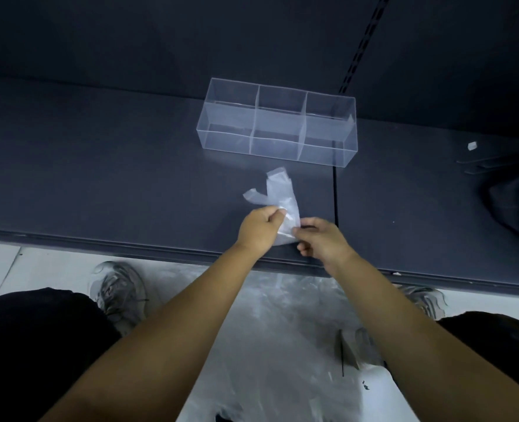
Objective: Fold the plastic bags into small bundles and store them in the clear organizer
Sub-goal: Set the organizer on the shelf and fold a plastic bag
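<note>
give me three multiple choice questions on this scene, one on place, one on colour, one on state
1. Where is the clear organizer? A on the floor B on the shelf beyond the plastic bag C in a hand
2. Shelf colour? A white B red C dark grey-blue
3. The plastic bag is A held by both hands B lying untouched C inside the organizer
Key: B, it stands behind the bag; C, the surface is dark; A, left hand and right hand both pinch it.

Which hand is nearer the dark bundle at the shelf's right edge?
Right. The right hand pinches the plastic bag well left of the dark bundle; the left hand grips the bag farther left.
</note>
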